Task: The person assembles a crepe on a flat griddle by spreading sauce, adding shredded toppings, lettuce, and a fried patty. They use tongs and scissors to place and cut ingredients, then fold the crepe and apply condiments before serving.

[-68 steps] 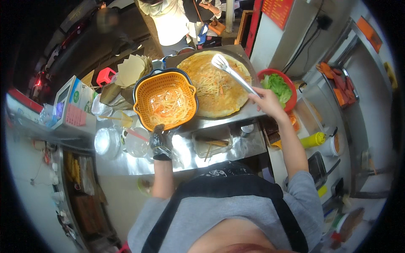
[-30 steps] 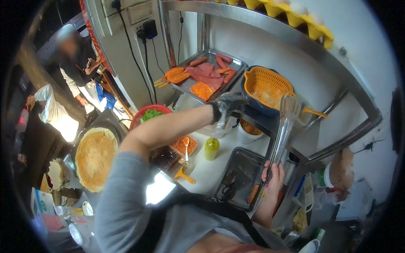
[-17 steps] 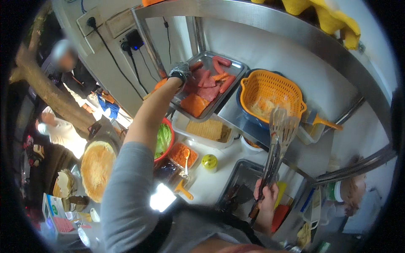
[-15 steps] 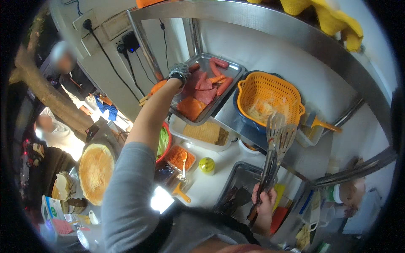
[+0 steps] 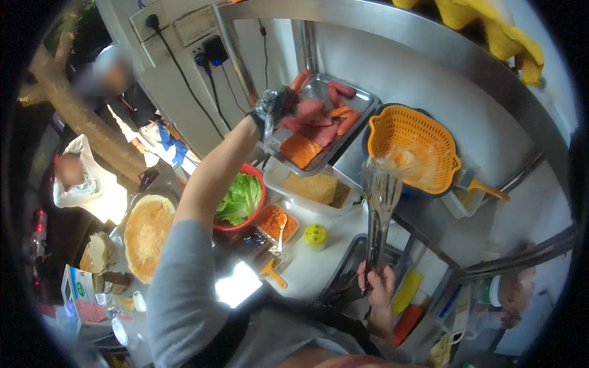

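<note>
My left hand (image 5: 273, 105), in a clear plastic glove over a dark one, is at the left edge of a metal tray (image 5: 320, 167). Its fingers are closed around one end of a reddish sausage (image 5: 300, 81) at the tray's far left corner, though they are partly blurred. Pink ham slices (image 5: 316, 124), an orange slice of meat (image 5: 300, 151) and several sausages (image 5: 348, 122) lie in the tray. My right hand (image 5: 379, 283) grips slotted metal tongs (image 5: 381, 205) by their dark handles, heads upward, in front of the orange basket (image 5: 423, 129).
Below the tray stand a container of flat yellow-brown slices (image 5: 311, 190), a red bowl of lettuce (image 5: 238, 201), a tub of orange bits (image 5: 270, 226) and a yellow-lidded jar (image 5: 315, 235). A large round pancake (image 5: 147, 238) lies at left. Two people (image 5: 92, 184) are beyond the counter.
My left hand now has the sausage raised at the tray's corner. The tongs have swung left and upright in my right hand. The whole view has shifted, and more lettuce shows.
</note>
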`<state>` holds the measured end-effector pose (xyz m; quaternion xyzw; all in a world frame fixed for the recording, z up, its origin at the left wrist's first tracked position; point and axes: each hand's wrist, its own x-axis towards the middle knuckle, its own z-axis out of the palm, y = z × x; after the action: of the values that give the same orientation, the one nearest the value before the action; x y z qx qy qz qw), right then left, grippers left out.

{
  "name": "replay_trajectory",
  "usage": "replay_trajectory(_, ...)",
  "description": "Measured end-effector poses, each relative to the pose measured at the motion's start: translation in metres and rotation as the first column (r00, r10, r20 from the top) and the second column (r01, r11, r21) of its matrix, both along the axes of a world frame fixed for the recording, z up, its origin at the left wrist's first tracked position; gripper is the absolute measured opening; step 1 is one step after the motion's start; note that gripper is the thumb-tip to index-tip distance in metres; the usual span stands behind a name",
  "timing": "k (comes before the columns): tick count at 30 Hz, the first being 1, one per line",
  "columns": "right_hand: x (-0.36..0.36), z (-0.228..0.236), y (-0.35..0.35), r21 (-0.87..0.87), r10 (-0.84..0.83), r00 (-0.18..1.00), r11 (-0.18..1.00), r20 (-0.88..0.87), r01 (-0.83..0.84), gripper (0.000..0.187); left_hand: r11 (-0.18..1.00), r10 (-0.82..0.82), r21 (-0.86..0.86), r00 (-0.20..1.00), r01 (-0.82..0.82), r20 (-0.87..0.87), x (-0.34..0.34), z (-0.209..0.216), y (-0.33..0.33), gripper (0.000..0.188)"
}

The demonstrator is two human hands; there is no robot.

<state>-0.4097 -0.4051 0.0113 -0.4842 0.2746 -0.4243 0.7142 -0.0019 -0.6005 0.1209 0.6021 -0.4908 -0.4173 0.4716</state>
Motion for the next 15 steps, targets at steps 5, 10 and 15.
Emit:
replay_trajectory(5,0.035,0.011,0.008,0.048,0.054,0.996,0.998,-0.073,-0.051,0.019,0.990,0.006,0.082,0.537,0.118,-0.844,-0.001,-0.029,0.099,0.028)
replay_trajectory(10,0.064,0.021,0.026,0.072,0.190,0.967,0.981,-0.171,-0.180,0.028,0.980,-0.046,0.078,0.582,0.186,-0.812,-0.016,-0.030,0.200,0.033)
replay_trajectory(15,0.092,0.027,0.060,0.068,0.338,0.905,0.941,-0.259,-0.332,0.033,0.988,0.123,0.152,0.644,-0.010,-0.755,0.007,-0.044,0.279,0.033)
